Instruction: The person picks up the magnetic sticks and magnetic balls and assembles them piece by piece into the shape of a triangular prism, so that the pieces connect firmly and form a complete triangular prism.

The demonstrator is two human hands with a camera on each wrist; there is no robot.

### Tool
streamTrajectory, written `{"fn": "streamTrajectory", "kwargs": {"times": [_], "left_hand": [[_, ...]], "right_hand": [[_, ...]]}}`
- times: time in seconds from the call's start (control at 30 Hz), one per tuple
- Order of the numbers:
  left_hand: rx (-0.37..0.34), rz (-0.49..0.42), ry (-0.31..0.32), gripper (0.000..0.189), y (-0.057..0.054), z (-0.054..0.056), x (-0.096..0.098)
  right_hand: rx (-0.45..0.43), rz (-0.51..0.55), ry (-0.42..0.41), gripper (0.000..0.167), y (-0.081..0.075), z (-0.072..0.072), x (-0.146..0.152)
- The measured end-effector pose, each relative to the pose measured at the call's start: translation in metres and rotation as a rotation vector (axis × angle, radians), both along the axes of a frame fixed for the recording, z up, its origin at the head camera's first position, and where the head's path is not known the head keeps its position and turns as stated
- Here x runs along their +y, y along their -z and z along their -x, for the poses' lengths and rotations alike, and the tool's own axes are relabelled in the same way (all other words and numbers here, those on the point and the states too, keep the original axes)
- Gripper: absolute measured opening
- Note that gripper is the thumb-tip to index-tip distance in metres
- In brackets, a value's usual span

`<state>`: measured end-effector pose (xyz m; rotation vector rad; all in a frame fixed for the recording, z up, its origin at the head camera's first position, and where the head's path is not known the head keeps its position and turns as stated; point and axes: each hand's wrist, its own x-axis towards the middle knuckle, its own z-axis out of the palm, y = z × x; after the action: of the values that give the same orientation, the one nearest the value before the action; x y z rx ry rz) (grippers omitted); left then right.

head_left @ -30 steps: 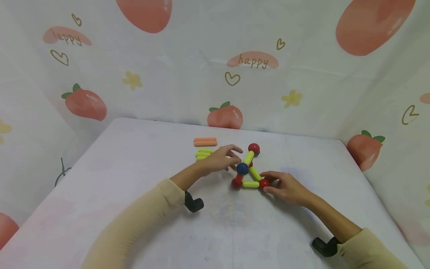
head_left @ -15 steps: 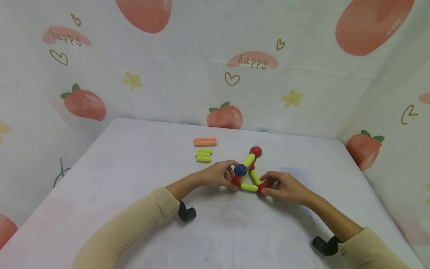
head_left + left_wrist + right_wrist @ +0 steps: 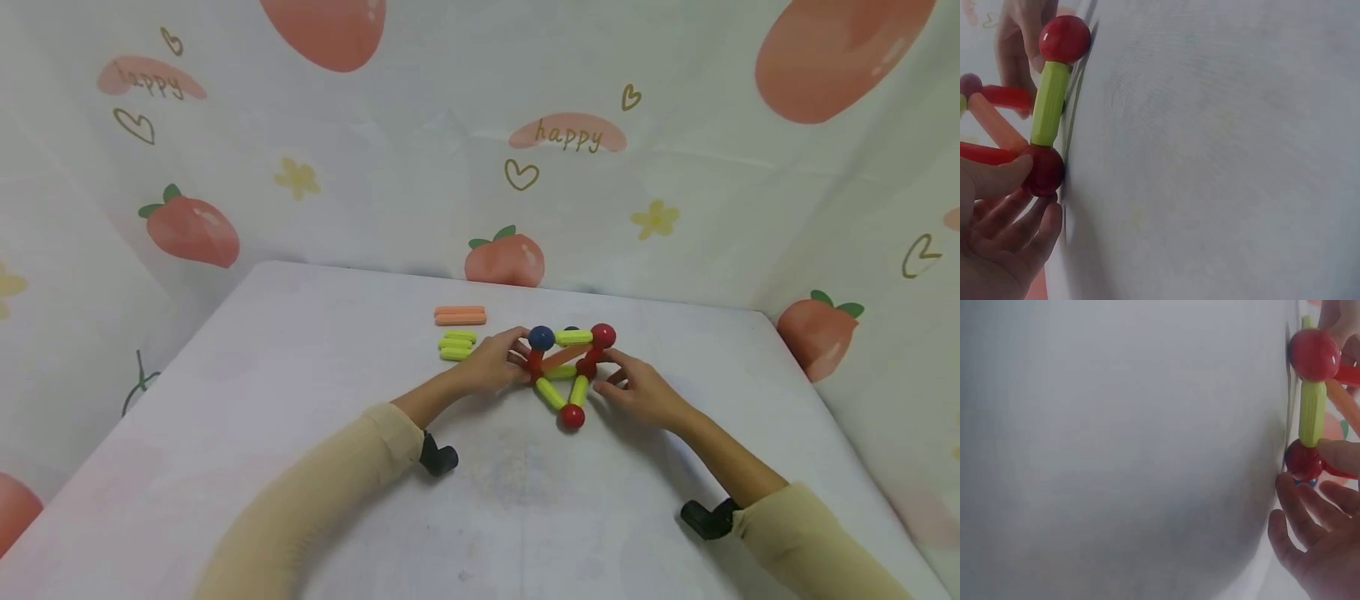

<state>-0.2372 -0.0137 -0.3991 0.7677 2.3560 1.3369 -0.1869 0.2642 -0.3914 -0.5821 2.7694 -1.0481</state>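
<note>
A toy frame of balls and rods (image 3: pixel 551 394) stands on the table between both hands. It joins red balls, blue balls, yellow-green rods, red rods and an orange rod. A red ball (image 3: pixel 572 417) forms its corner nearest me. My left hand (image 3: pixel 491 362) grips the frame's left side; in the left wrist view its thumb presses a lower red ball (image 3: pixel 1044 170), fingers beneath. My right hand (image 3: pixel 637 392) is at the right side, thumb and fingers around a lower red ball (image 3: pixel 1304 460) in the right wrist view. Part of the frame's far side is hidden.
Several loose yellow-green rods (image 3: pixel 456 344) lie beside the left hand on the white table (image 3: pixel 360 333). Behind them lie orange rods (image 3: pixel 461 316). A printed cloth (image 3: pixel 405 167) hangs behind the table's back edge.
The frame has turned, bringing one red ball to the front and a blue ball to the back left. My left hand has moved forward, and the right has shifted to another ball.
</note>
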Motion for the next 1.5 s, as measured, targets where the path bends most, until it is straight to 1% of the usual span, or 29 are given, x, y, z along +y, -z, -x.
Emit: {"fn": "streamTrajectory", "kwargs": {"times": [0.13, 0.2, 0.27, 0.37, 0.47, 0.53, 0.67, 0.73, 0.83, 0.9, 1.03, 1.13, 1.23, 1.3, 1.33, 1.43, 1.5], "left_hand": [[-0.019, 0.000, -0.024, 0.054, 0.001, 0.003, 0.003], [-0.040, -0.010, -0.033, 0.055, 0.001, 0.004, 0.000], [-0.045, -0.026, -0.051, 0.054, -0.001, 0.004, -0.005], [-0.004, -0.059, -0.081, 0.050, -0.005, 0.007, -0.021], [0.052, -0.080, -0.124, 0.046, -0.009, 0.012, -0.041], [0.066, -0.086, -0.150, 0.043, -0.011, 0.015, -0.057], [0.042, -0.043, -0.194, 0.039, -0.012, 0.017, -0.085], [0.022, -0.007, -0.200, 0.038, -0.010, 0.017, -0.095], [0.015, 0.019, -0.191, 0.038, -0.007, 0.017, -0.104], [0.024, 0.036, -0.190, 0.037, -0.005, 0.016, -0.107], [0.052, 0.105, -0.203, 0.040, -0.004, 0.014, -0.108], [0.091, 0.154, -0.197, 0.040, -0.003, 0.012, -0.106], [0.127, 0.166, -0.180, 0.038, -0.002, 0.010, -0.102], [0.145, 0.137, -0.156, 0.038, -0.002, 0.008, -0.098], [0.143, 0.109, -0.142, 0.038, -0.002, 0.007, -0.096], [0.137, -0.013, -0.084, 0.041, -0.004, 0.001, -0.086], [0.128, -0.094, -0.032, 0.041, -0.006, -0.005, -0.077]], "right_hand": [[-0.030, 0.009, -0.017, 0.054, 0.002, 0.006, 0.001], [-0.038, 0.017, -0.028, 0.050, 0.003, 0.008, 0.001], [-0.050, 0.025, -0.023, 0.048, 0.004, 0.009, 0.001], [-0.069, 0.034, -0.012, 0.046, 0.004, 0.009, 0.002], [-0.093, 0.039, -0.007, 0.046, 0.004, 0.009, 0.002], [-0.100, 0.036, -0.009, 0.046, 0.004, 0.009, 0.003], [-0.114, 0.028, -0.009, 0.049, 0.003, 0.010, 0.003], [-0.123, 0.025, -0.009, 0.051, 0.003, 0.010, 0.003], [-0.127, 0.026, -0.008, 0.050, 0.002, 0.011, 0.004], [-0.122, 0.024, -0.017, 0.049, 0.002, 0.012, 0.004], [-0.135, 0.026, -0.012, 0.052, 0.002, 0.011, 0.003], [-0.141, 0.033, -0.009, 0.051, 0.001, 0.011, 0.002], [-0.130, 0.036, -0.019, 0.049, 0.000, 0.011, 0.002], [-0.131, 0.038, -0.019, 0.049, 0.001, 0.011, 0.003], [-0.133, 0.039, -0.018, 0.049, 0.001, 0.011, 0.003], [-0.136, 0.043, -0.017, 0.051, 0.002, 0.011, 0.003], [-0.141, 0.046, -0.014, 0.052, 0.002, 0.010, 0.003]]}}
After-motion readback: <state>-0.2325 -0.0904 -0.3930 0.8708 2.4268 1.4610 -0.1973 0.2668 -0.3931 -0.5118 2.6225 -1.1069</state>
